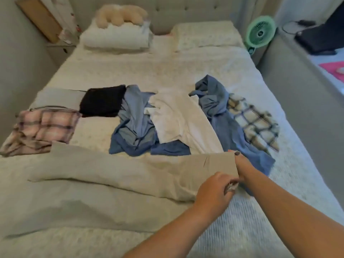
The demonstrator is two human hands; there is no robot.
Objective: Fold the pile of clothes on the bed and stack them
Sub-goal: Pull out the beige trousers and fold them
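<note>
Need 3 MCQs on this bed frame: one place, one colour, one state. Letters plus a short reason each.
1. Where does the black folded garment lie?
A. on the pillow
B. between the plaid garment and the blue heap
C. under the fan

2. What colour is the fan?
A. red
B. black
C. green

3. What are the hands doing?
A. both grip the beige trousers at one end
B. both hang idle
C. one lifts the pillow

Key: B, it sits left of the blue heap, behind the plaid; C, its housing is mint green; A, left hand and right hand hold the trousers' right end.
</note>
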